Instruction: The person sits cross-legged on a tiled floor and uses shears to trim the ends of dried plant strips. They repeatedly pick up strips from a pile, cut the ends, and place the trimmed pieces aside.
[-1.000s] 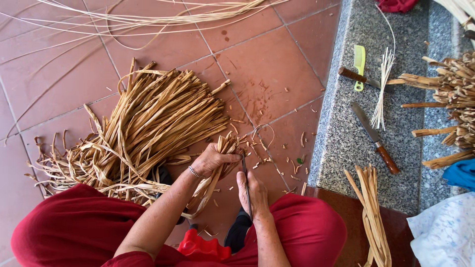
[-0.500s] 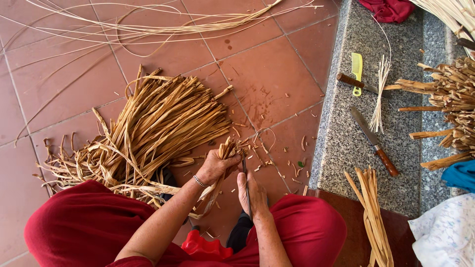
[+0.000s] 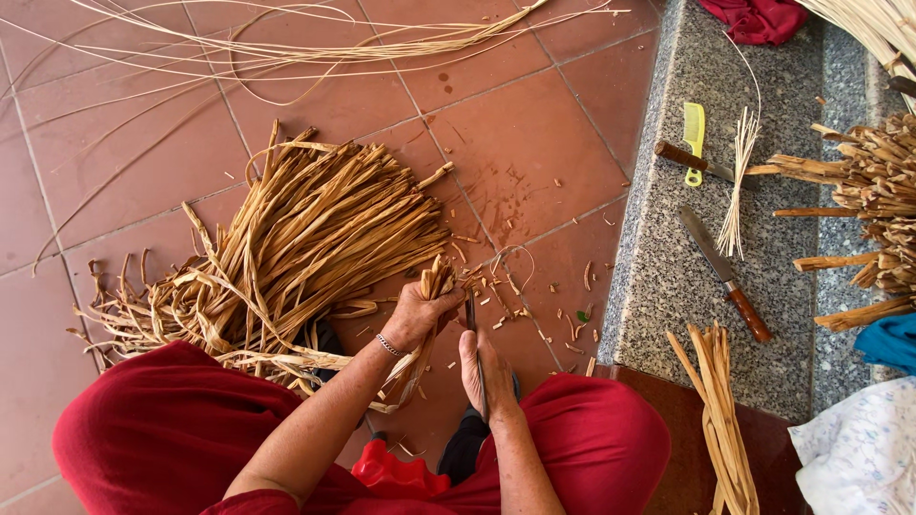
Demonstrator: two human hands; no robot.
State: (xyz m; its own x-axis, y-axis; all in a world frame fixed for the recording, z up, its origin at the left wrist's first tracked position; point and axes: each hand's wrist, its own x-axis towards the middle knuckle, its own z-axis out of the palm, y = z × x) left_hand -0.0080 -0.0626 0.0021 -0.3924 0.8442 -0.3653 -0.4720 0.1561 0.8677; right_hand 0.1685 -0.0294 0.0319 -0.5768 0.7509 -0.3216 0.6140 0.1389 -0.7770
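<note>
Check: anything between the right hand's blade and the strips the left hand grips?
Nothing visible. The left hand grips a bunch of cane strips; the right hand holds a dark blade right beside it, only bare floor tile showing between.

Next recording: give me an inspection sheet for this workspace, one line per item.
Surface: red tiled floor beside a grey stone step.
Job's things: large pile of tan split strips; small bundle of strips in the left hand; narrow blade under the right hand.
Clutter: shavings on the tiles; knife, yellow comb and thin fibre bunch on the step.
Hands: left gripping the bundle, right pressing the blade.
Cables: nothing seen.
Surroundings: long thin canes across the floor; red cloth.
</note>
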